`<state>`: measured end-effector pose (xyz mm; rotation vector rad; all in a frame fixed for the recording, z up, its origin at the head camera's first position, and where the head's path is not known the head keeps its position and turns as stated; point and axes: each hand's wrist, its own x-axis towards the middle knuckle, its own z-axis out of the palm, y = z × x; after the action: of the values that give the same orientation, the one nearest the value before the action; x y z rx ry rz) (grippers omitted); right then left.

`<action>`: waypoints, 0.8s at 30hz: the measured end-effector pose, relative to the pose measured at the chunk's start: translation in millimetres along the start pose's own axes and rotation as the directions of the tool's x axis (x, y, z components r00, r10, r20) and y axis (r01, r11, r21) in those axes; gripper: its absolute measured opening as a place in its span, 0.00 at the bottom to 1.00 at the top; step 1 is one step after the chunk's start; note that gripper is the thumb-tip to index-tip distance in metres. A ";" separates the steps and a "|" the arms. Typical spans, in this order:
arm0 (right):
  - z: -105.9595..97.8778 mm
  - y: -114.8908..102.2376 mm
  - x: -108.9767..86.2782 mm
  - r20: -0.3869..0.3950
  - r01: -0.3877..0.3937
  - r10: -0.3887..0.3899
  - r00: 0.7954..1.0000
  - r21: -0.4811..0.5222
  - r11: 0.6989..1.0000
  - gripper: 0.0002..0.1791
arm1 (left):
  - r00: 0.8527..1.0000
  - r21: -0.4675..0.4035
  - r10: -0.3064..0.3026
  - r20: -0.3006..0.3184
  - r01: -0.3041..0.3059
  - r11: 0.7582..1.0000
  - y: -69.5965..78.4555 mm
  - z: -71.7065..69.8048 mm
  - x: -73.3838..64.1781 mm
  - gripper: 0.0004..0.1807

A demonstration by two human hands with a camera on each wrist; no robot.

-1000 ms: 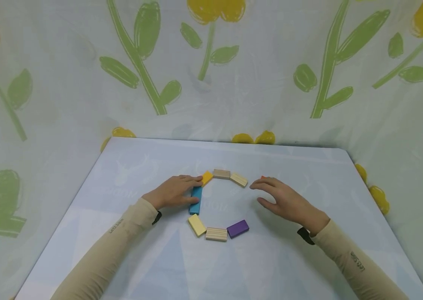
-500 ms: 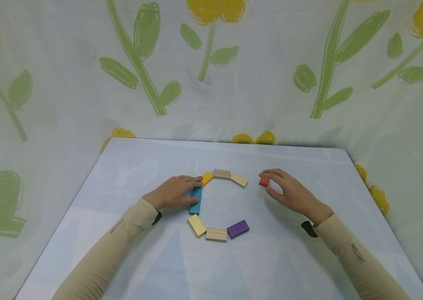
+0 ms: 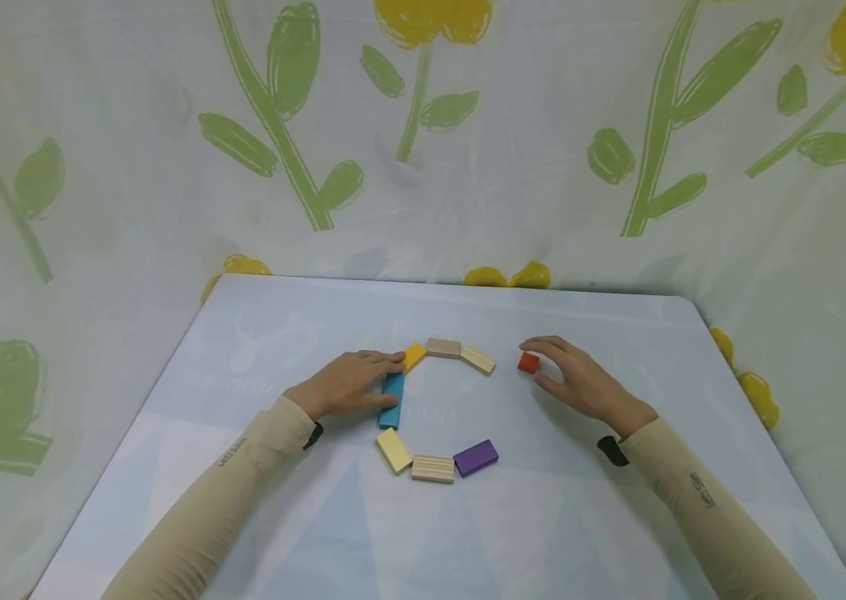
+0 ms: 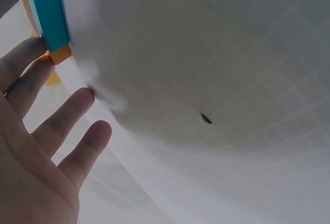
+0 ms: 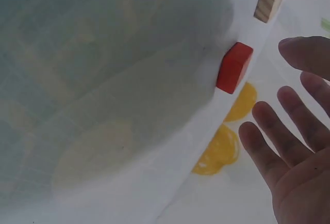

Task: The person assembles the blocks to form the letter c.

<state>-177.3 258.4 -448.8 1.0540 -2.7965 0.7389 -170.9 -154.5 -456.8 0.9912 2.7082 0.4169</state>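
My left hand [image 3: 351,383] lies over the blue block [image 3: 391,414], its fingertips at the junction with the orange-yellow block [image 3: 414,357] and its thumb lower on the blue one. In the left wrist view, extended fingers reach the end of the blue block [image 4: 49,15]. On the right, my right hand [image 3: 580,379] hovers beside a small red block [image 3: 528,362], thumb and fingers spread about it. The right wrist view has the red block [image 5: 235,68] standing on the table, apart from the fingers of the right hand [image 5: 294,136].
Two plain wooden blocks, one greyish [image 3: 443,348] and one lighter [image 3: 478,360], continue the curve at the back. A pale yellow block [image 3: 394,451], a striped wooden block [image 3: 433,468] and a purple block [image 3: 477,457] form its front. A flowered cloth rises behind the table [image 3: 580,517].
My right hand has shifted slightly right and its fingers have come around the red block, which was mostly hidden behind them before. The left hand keeps its place.
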 end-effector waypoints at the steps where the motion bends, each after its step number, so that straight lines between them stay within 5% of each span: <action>1: 0.3 1.0 0.7 0.010 -0.014 0.014 1.000 0.005 1.000 0.31 | 1.000 0.002 0.000 0.000 0.000 1.000 0.2 -0.3 0.0 0.34; 12: 4.8 10.1 7.8 0.082 -0.100 0.099 0.992 0.008 0.995 0.32 | 1.000 0.008 -0.001 -0.002 0.001 1.000 -2.0 2.0 1.5 0.34; 24: 14.5 15.2 8.7 0.109 -0.071 0.074 0.991 -0.026 0.997 0.31 | 1.000 0.005 0.000 0.009 0.000 1.000 0.5 -0.3 1.2 0.34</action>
<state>-192.1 256.3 -466.0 1.0250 -2.9433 0.6744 -171.6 -153.4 -456.5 0.9915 2.7025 0.4051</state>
